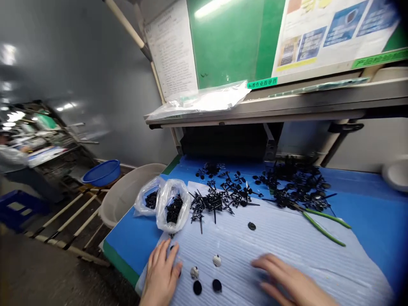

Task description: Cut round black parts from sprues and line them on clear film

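Observation:
My left hand (161,274) lies nearly flat at the near left of the white foam sheet (255,250), fingers stretched out. Small dark bits show at its fingertips and beside its thumb, mostly hidden. To the right, my right hand (283,276) hovers over or rests on the sheet, slightly blurred, its fingers extended with nothing visible in them. Between the hands are two black round pieces (217,285) and two shiny, light-looking round pieces (216,260). Another dark disc (251,226) lies farther up the sheet.
Two clear bags (183,212) hold black parts at the left. Piles of black plastic parts (219,199) cover the back of the blue table (127,238). Green-handled pliers (325,229) lie right. A shelf (287,104) overhangs; a whitish tub (110,204) stands beside the table.

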`<state>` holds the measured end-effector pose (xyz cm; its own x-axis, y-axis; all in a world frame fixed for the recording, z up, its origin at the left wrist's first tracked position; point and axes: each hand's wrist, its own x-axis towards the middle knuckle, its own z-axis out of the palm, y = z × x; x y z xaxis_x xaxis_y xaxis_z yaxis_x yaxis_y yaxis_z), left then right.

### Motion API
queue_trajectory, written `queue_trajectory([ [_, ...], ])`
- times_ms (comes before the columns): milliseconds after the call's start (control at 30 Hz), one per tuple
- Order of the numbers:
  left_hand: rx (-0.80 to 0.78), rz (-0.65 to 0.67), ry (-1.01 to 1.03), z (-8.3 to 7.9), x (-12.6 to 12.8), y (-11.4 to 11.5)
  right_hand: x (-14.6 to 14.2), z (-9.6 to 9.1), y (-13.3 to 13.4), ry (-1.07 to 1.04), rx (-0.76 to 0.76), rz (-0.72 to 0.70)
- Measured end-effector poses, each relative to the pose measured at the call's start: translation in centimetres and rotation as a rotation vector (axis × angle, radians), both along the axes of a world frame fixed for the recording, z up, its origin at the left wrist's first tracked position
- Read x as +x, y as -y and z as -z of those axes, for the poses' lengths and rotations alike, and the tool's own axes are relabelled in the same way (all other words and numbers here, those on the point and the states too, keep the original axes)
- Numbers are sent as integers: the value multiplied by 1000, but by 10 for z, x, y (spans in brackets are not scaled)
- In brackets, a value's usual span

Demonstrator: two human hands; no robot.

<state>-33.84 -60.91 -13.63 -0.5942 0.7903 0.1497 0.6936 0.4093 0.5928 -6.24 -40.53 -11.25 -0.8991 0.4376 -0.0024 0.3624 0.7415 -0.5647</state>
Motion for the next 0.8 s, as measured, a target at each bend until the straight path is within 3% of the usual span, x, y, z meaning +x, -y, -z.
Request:
queue_trajectory([
  [33, -48, 51, -94, 5, -2, 1, -28, -8, 11, 19, -50, -40],
  [133, -114, 190, -285, 12, -3, 2, -96, -20, 33, 97, -42, 14],
  [233, -57, 256, -324, 13, -5, 2, -124, -17, 45, 157, 16, 55],
  [400, 7, 259, -318, 14, -17, 2, -120, -15, 67, 192, 75, 23],
  [600, -47, 474, -319, 6, -40, 0, -113, -13, 81, 245, 152, 66],
  [800, -63, 574, -340, -1, -48, -5, -102, -10, 77, 196, 103, 153],
])
